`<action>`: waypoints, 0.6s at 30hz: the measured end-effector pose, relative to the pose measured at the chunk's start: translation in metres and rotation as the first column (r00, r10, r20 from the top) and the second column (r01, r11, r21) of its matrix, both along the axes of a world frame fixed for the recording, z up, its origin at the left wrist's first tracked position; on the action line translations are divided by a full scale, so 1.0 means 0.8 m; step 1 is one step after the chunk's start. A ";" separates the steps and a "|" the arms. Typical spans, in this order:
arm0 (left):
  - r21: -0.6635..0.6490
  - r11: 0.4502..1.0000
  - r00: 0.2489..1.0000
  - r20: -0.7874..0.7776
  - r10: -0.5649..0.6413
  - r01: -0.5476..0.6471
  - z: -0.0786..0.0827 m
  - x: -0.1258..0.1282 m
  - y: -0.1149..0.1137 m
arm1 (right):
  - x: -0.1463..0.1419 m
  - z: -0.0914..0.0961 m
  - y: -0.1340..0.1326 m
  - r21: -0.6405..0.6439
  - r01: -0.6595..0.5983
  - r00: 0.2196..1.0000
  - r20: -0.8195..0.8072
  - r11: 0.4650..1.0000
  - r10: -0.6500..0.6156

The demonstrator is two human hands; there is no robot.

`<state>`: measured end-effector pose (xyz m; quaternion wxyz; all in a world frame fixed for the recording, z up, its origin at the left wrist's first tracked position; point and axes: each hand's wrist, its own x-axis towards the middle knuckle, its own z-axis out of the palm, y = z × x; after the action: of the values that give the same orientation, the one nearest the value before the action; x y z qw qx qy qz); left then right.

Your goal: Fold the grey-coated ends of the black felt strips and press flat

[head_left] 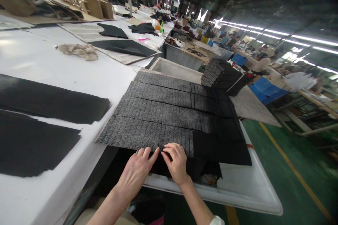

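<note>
Several overlapping rows of dark grey felt-like pieces (163, 112) lie fanned out across a white bin (237, 186). My left hand (137, 170) rests at the near edge of the front row, fingers stretched together and touching the edge. My right hand (176, 161) sits right beside it, fingers curled and pinching the same edge of the front piece. The fingertips of both hands nearly meet. A tall stack of the same dark pieces (221, 75) stands at the far end of the bin.
A long white table (52, 66) runs along the left with flat black sheets (39, 102) on it, a crumpled beige cloth (79, 51) and brown bags (92, 5) farther back. Green floor with a yellow line (290, 168) lies to the right. Other people work at distant benches.
</note>
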<state>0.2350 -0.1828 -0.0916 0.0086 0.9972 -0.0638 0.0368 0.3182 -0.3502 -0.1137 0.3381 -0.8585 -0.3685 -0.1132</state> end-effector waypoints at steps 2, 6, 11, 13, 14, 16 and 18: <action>-0.019 1.000 1.000 -0.004 0.001 -0.002 -0.001 0.000 -0.002 | 0.000 -0.001 -0.001 -0.004 -0.002 1.000 -0.014 1.000 0.001; -0.040 0.999 1.000 -0.014 0.010 -0.010 -0.001 0.000 -0.005 | 0.000 -0.002 -0.001 -0.020 0.029 0.999 -0.019 0.999 -0.030; -0.033 0.999 1.000 -0.014 0.025 -0.026 -0.005 0.001 -0.005 | 0.002 -0.002 0.000 -0.046 0.050 0.998 0.035 0.998 -0.048; -0.024 0.999 0.999 -0.014 0.042 -0.043 -0.007 0.002 -0.006 | 0.003 -0.002 -0.001 -0.034 0.067 0.997 0.043 0.997 -0.066; -0.022 0.999 0.999 -0.016 0.048 -0.048 -0.008 0.002 -0.006 | 0.004 -0.002 -0.001 -0.028 0.077 0.996 0.041 0.997 -0.076; -0.027 0.998 0.999 -0.019 0.049 -0.049 -0.009 0.002 -0.007 | 0.005 -0.002 -0.002 -0.017 0.083 0.996 0.035 0.996 -0.083; -0.033 0.998 0.999 -0.018 0.050 -0.051 -0.010 0.002 -0.008 | 0.006 -0.002 -0.002 -0.017 0.061 0.998 0.034 0.998 -0.060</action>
<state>0.2369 -0.1892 -0.0997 0.0249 0.9985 -0.0379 0.0296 0.3229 -0.3517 -0.1151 0.3207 -0.8703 -0.3489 -0.1343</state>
